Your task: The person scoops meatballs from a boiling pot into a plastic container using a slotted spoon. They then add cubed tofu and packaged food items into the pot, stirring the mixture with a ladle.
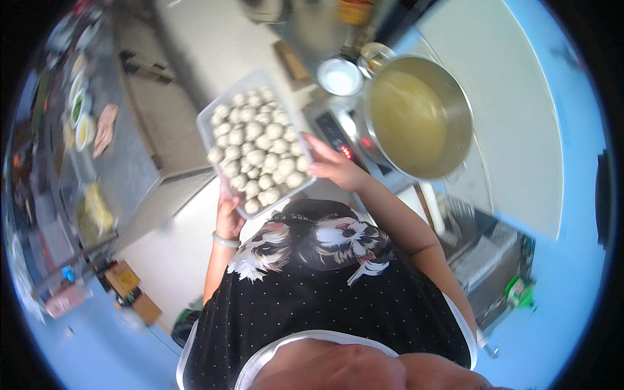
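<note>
Both my hands carry a translucent plastic tub (258,77) filled with pale, grey-white balls (256,144) that look like meatballs. My left hand (228,214) grips the tub's near left corner, thumb over the rim; a pale bangle (225,240) circles that wrist. On the right-hand wall, my right hand (336,165) holds the rim, with some of its fingers hidden beneath. Beside my right hand stands a large steel pot (464,105) of yellowish, cloudy liquid (407,126). It sits on a cooker with a lit red display (345,152).
A small white bowl (340,78) stands by the pot. Across the aisle, a steel counter (131,161) bears several small dishes, a pink piece of raw meat (105,129) and a clear bag of yellow food (99,209). Cardboard boxes (123,279) lie low at left; a sink (480,258) is at right.
</note>
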### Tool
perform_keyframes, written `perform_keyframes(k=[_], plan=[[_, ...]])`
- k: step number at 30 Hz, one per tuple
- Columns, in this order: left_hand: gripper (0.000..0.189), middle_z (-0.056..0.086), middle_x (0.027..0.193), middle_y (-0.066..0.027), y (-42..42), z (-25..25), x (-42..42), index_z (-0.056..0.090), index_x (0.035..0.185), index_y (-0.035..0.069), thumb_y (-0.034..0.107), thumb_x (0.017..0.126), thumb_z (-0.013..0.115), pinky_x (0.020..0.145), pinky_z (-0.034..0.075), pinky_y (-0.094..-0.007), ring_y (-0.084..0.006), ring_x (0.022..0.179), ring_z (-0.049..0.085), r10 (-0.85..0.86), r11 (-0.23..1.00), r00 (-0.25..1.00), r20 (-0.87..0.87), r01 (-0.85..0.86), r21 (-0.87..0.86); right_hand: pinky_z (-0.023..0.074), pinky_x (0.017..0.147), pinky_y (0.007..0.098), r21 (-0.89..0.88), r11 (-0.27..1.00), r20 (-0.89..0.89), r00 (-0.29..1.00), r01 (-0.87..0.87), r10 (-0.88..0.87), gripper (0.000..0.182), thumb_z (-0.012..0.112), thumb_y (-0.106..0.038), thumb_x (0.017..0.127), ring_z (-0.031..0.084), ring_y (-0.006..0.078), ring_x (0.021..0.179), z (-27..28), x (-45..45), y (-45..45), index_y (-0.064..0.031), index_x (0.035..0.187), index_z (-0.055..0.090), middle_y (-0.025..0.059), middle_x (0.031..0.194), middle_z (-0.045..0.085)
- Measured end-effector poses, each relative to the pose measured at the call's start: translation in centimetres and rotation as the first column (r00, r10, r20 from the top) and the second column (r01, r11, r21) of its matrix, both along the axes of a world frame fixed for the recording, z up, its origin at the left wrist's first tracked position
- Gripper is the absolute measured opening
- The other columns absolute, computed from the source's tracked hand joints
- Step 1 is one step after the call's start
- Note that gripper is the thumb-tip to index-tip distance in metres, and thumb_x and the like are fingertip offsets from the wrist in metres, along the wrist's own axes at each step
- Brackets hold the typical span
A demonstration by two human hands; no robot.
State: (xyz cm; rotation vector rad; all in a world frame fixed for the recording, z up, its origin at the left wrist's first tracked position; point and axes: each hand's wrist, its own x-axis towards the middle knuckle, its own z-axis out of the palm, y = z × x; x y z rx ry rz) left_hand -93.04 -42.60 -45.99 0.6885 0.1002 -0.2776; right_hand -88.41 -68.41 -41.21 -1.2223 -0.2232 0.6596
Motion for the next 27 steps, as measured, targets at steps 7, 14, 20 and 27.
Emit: perform_keyframes(k=[7, 14, 20, 27], plan=[[0.076, 0.030, 0.132, -0.0078, 1.2, 5.4, 3.0, 0.020, 0.134, 0.005, 0.004, 0.066, 0.054, 0.098, 0.026, -0.0314, -0.0203, 0.120, 0.031, -0.259, 0.930, 0.949, 0.177, 0.196, 0.312, 0.0325, 0.094, 0.0393, 0.065, 0.962, 0.178, 0.946, 0.265, -0.272, 0.082, 0.055, -0.013, 0.070, 0.034, 0.0249, 0.119, -0.8, -3.8, 0.6, -0.0113, 0.136, 0.006, 0.0137, 0.132, 0.027], [0.068, 0.035, 0.129, -0.0099, -2.0, 8.8, 6.9, 0.017, 0.134, 0.005, 0.005, 0.076, 0.052, 0.097, 0.028, -0.0308, -0.0191, 0.118, 0.034, -0.385, 0.893, 0.920, 0.079, 0.350, 0.281, 0.0445, 0.082, 0.0346, 0.253, 0.899, -0.128, 0.934, 0.357, -0.334, 0.071, 0.049, -0.015, 0.072, 0.044, 0.0241, 0.110, 2.0, -2.3, -2.1, -0.0082, 0.134, 0.014, 0.0113, 0.128, 0.034], [0.068, 0.039, 0.125, -0.0104, -4.4, 13.9, 18.1, 0.018, 0.134, 0.005, 0.003, 0.075, 0.051, 0.095, 0.030, -0.0285, -0.0190, 0.115, 0.037, -0.325, 0.904, 0.937, 0.131, 0.268, 0.332, 0.0290, 0.098, 0.0371, 0.085, 0.947, -0.019, 0.951, 0.310, -0.309, 0.095, 0.061, -0.038, 0.063, 0.029, 0.0237, 0.123, 6.8, 9.0, -4.1, -0.0053, 0.135, 0.008, 0.0104, 0.137, 0.020], [0.068, 0.036, 0.127, -0.0116, -1.2, 15.4, 29.4, 0.017, 0.135, 0.006, 0.003, 0.075, 0.050, 0.096, 0.028, -0.0305, -0.0194, 0.117, 0.034, -0.149, 0.933, 0.976, 0.157, 0.086, 0.350, 0.0377, 0.091, 0.0375, -0.087, 0.983, -0.052, 0.985, 0.161, -0.166, 0.088, 0.058, -0.032, 0.066, 0.031, 0.0241, 0.121, 10.2, 26.1, -2.0, -0.0110, 0.136, 0.010, 0.0094, 0.136, 0.023]])
